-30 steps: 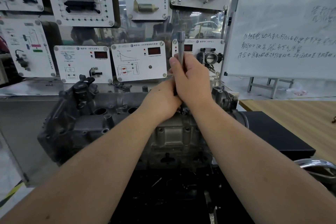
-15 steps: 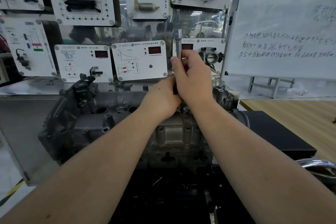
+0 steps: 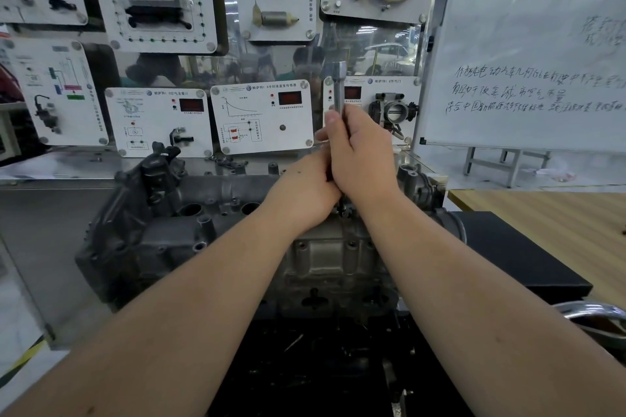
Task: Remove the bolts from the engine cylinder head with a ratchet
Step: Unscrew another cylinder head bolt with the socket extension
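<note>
A grey metal engine cylinder head [image 3: 189,230] lies across the middle of the bench. My right hand [image 3: 364,154] grips the shaft of a steel ratchet [image 3: 338,85], whose upper end sticks straight up above my fingers. My left hand [image 3: 303,193] is curled against the lower part of the tool just under the right hand; what its fingers hold is hidden. The tool's lower end meets the head at a dark fitting [image 3: 345,208] between my wrists. The bolt itself is hidden by my hands.
Behind the engine stands a wall of white training panels [image 3: 264,115] with red displays and a throttle body [image 3: 394,112]. A whiteboard [image 3: 528,44] leans at the right. A wooden table [image 3: 548,213], a black box [image 3: 521,254] and a metal bowl rim [image 3: 596,311] lie to the right.
My right hand has slid slightly down the ratchet, leaving more of the steel shaft showing above my fingers. The left hand and the engine stay put.
</note>
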The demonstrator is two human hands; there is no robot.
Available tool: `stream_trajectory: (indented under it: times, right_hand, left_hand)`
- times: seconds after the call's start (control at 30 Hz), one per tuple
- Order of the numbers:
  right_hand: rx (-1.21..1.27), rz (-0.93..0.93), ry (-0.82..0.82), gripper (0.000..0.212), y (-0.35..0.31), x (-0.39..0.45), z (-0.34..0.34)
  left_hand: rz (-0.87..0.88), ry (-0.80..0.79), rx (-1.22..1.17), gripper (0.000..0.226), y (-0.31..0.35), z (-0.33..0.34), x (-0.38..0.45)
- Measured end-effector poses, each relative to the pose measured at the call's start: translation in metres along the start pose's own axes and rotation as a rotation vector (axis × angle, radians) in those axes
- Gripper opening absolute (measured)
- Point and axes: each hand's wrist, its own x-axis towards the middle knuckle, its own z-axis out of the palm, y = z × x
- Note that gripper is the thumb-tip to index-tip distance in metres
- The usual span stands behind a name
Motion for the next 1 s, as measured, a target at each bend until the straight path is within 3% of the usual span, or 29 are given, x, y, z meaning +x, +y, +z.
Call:
stream_trajectory:
  times: [0.2, 0.37, 0.73, 0.87, 1.0]
  right_hand:
    - [0.130, 0.041, -0.045, 0.031, -0.002, -0.002, 0.001]
    - [-0.011, -0.042, -0.027, 0.024, -0.002, -0.002, 0.000]
    - [0.142, 0.072, -0.061, 0.031, -0.004, -0.001, 0.001]
    - [0.037, -0.035, -0.044, 0.024, -0.005, -0.002, -0.002]
    - [-0.042, -0.052, -0.004, 0.030, -0.002, -0.001, 0.001]
  left_hand:
    - [0.002, -0.034, 0.026, 0.031, -0.002, 0.001, 0.001]
    - [-0.029, -0.015, 0.093, 0.015, -0.008, 0.004, 0.008]
    - [0.040, -0.029, -0.018, 0.032, -0.002, -0.001, -0.001]
    - [-0.024, 0.021, 0.011, 0.025, -0.004, 0.001, 0.001]
    - [-0.043, -0.005, 0.023, 0.022, -0.004, 0.003, 0.003]
